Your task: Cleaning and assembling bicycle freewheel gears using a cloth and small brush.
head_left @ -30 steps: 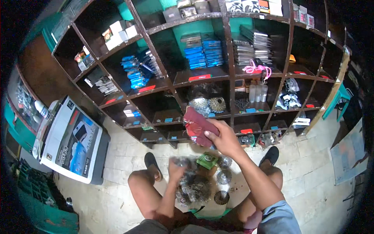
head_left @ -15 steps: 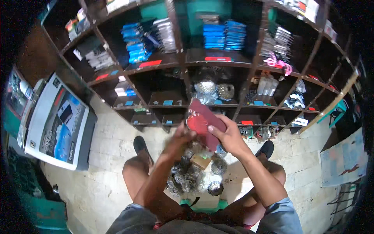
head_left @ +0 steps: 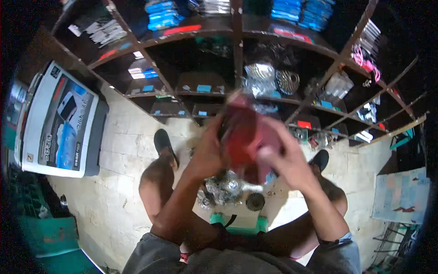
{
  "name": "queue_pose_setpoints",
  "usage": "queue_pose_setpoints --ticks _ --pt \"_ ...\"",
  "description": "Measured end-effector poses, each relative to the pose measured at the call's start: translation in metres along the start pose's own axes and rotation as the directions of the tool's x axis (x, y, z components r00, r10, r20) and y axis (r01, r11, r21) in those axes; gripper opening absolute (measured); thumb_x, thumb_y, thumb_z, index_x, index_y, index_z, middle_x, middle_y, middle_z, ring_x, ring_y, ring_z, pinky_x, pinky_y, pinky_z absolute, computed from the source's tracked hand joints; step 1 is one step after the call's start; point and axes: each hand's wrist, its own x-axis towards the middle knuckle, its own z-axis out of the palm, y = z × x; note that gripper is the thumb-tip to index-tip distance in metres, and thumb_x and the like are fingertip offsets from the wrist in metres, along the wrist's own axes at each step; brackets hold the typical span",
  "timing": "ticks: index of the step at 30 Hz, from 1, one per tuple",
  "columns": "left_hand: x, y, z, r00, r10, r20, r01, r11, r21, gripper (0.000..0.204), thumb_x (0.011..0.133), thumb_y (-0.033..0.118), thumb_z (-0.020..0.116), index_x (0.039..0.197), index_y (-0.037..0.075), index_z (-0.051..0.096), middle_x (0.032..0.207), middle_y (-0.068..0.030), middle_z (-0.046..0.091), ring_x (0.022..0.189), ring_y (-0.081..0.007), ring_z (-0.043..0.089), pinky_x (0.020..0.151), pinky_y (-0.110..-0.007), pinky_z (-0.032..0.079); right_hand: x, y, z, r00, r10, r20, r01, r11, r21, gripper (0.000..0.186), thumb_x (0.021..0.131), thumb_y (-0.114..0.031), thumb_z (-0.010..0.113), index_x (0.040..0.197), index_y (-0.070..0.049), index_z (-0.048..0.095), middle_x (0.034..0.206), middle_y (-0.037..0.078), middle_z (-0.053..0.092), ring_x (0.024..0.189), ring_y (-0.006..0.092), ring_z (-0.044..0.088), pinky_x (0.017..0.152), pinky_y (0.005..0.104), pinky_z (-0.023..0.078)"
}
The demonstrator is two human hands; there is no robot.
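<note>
I have the maroon cloth (head_left: 246, 141) up in the air between my two hands, over the tiled floor (head_left: 121, 153) and in front of the bottom edge of the brown shelf (head_left: 237, 34); only my hands carry it. My right hand (head_left: 289, 157) pinches its right edge, thumb across the face toward me and the other fingers behind. My left hand (head_left: 205, 150) is up against its left edge, but blur hides those fingertips, so I cannot tell whether they are pressed together or slightly spread. A dark patch beside them is too smeared to name. I judge the cloth light and limp, folded thick enough to cushion a grip, not fragile, and hardly slippery unless it is greasy. The loose lower end would sag, so I'd hold it by both side edges, thumbs flat on the folds, rather than by one corner. Below it, clear-wrapped metal parts (head_left: 223, 187) lie on the floor beyond the front edge of the green stool (head_left: 239, 224), and a dark toothed cog (head_left: 255, 201) sits near that stool's right corner; those look hard and heavier, with teeth that could snag the weave.
</note>
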Motion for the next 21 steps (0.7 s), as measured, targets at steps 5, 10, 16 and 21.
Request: queue_pose_setpoints --ticks 5,10,16,21 --pt "-0.009 0.010 0.005 0.991 0.027 0.130 -0.015 0.996 -0.093 0.104 0.064 0.012 0.096 0.153 0.006 0.042 0.144 -0.0129 0.055 0.134 -0.0220 0.054 0.114 -0.038 0.044 -0.004 0.010 -0.001 0.990 -0.037 -0.134 0.047 0.996 0.073 0.038 0.095 -0.012 0.075 0.129 0.000 0.061 0.116 0.011 0.072 0.108 0.0182 0.067 0.098 0.0336 0.053" --pt "-0.008 0.027 0.005 0.990 0.007 0.139 0.009 0.993 -0.115 0.103 0.065 0.006 0.093 0.154 0.005 0.041 0.143 -0.0114 0.056 0.131 -0.0221 0.054 0.114 -0.038 0.043 0.009 -0.001 -0.039 0.936 0.227 -0.268 -0.103 0.907 0.408 0.036 0.103 -0.016 0.065 0.133 0.003 0.059 0.120 0.011 0.071 0.110 0.0163 0.066 0.099 0.0321 0.052" --pt "-0.010 0.017 0.006 0.989 0.038 0.143 -0.039 0.999 0.008 0.114 0.064 0.008 0.095 0.159 0.004 0.032 0.147 -0.0135 0.052 0.135 -0.0235 0.051 0.115 -0.038 0.041 -0.007 -0.001 -0.001 0.998 0.036 0.049 -0.047 0.967 0.249 0.054 0.103 -0.024 0.067 0.147 0.000 0.048 0.132 0.012 0.066 0.122 0.0192 0.059 0.109 0.0358 0.044" --pt "-0.014 0.026 0.007 0.986 0.000 0.165 0.000 1.000 0.001 0.115 0.065 0.009 0.095 0.159 0.002 0.030 0.151 -0.0145 0.048 0.137 -0.0244 0.049 0.116 -0.039 0.040 -0.005 0.010 -0.011 0.986 0.086 -0.141 -0.070 0.991 0.115 0.040 0.100 -0.013 0.070 0.135 0.004 0.058 0.114 0.010 0.072 0.101 0.0129 0.065 0.089 0.0301 0.053"
